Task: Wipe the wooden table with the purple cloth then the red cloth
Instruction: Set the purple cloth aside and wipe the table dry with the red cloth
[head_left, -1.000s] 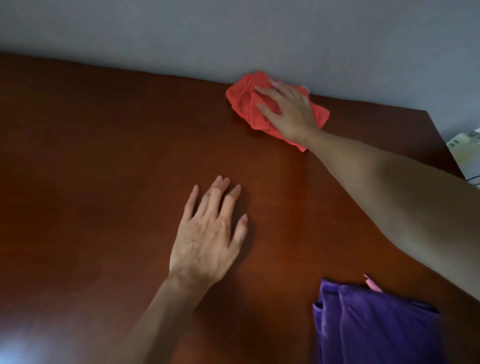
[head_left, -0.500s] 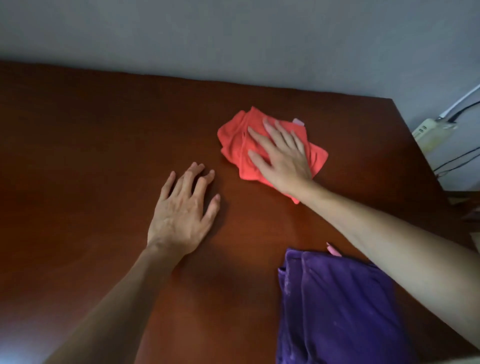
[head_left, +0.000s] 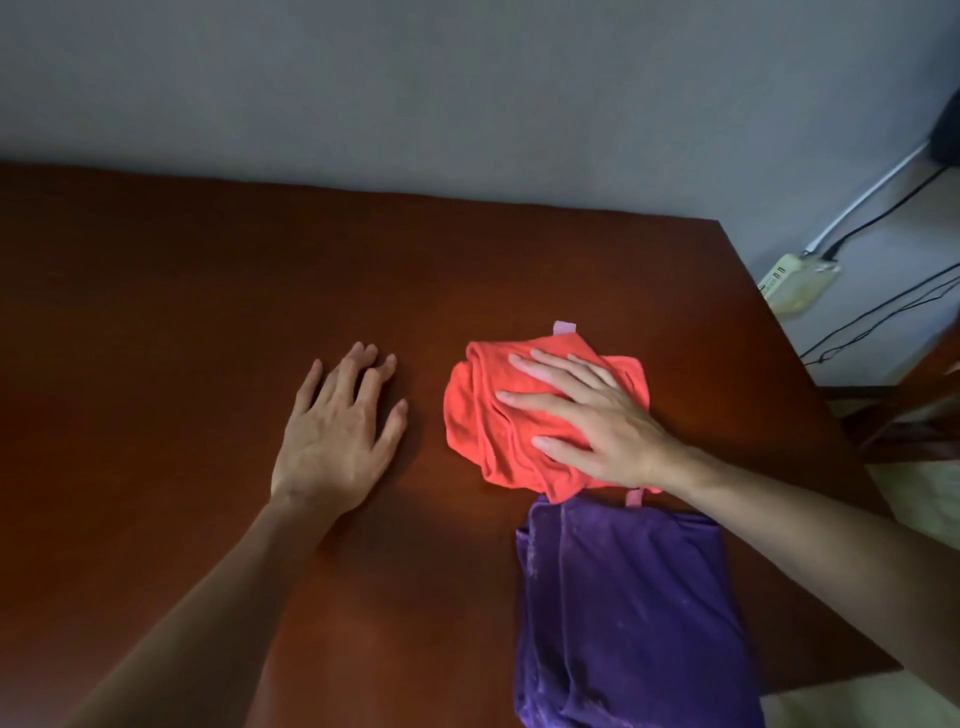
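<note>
On the wooden table (head_left: 156, 312), both hands flat, fingers spread — right hand (head_left: 587, 415) seemingly pressing the red cloth (head_left: 483, 415).

A home room: wooden table (head_left: 208, 291), power strip (head_left: 797, 278) by wall.

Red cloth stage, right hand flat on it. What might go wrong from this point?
1. The red cloth lies bunched right against the purple cloth; a stroke toward the person would likely catch it and push it off the table's near edge, which it already overhangs.
2. The right hand only presses flat, so the cloth may slip or ball up further.
</note>
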